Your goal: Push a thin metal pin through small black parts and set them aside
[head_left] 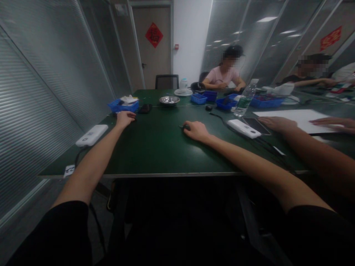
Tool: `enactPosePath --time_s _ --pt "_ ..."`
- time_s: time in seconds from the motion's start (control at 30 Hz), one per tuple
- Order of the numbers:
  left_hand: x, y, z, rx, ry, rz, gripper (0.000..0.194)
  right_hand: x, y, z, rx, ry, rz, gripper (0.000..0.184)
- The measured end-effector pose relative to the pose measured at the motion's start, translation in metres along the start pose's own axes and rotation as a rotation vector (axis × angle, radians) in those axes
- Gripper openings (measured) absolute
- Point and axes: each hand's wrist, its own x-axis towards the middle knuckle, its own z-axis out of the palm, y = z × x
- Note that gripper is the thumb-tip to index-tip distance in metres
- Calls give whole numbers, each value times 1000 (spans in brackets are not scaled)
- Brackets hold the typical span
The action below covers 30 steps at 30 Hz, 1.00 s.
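My left hand [125, 118] rests on the dark green table [155, 155], fingers curled closed, just in front of a blue bin [122, 106] that holds white paper. Whether the fist holds anything is hidden. My right hand [195, 130] lies near the table's middle, fingers closed on a small dark slim object [183, 127] whose tip sticks out to the left. A black phone-like item [145, 108] and a steel bowl [169, 100] lie beyond the hands.
A white power bank [92, 135] with a cable sits at the left edge; another white device [244, 128] and a phone [256, 125] lie right. A neighbour's hands [276, 123] rest on white paper [299, 118]. Blue bins [209, 96], a water bottle [245, 98] and two seated people are farther back.
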Motion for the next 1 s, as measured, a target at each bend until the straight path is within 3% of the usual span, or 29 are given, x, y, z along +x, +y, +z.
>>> enactPosePath --time_s 0.37,0.57,0.7,0.83,1.0 --pt "-2 2 -2 27 2 53 35 1 2 2 -7 8 -8 41" --pt "-15 14 1 38 -61 195 24 3 4 5 -9 13 -1 42" --pt "-28 41 21 -21 -181 329 18 4 5 7 -7 24 -7 42" --pt "-48 76 52 -140 -346 447 20 5 7 9 -5 36 -28 41" --pt "-78 113 90 -311 -584 519 35 4 8 9 17 47 -134 41"
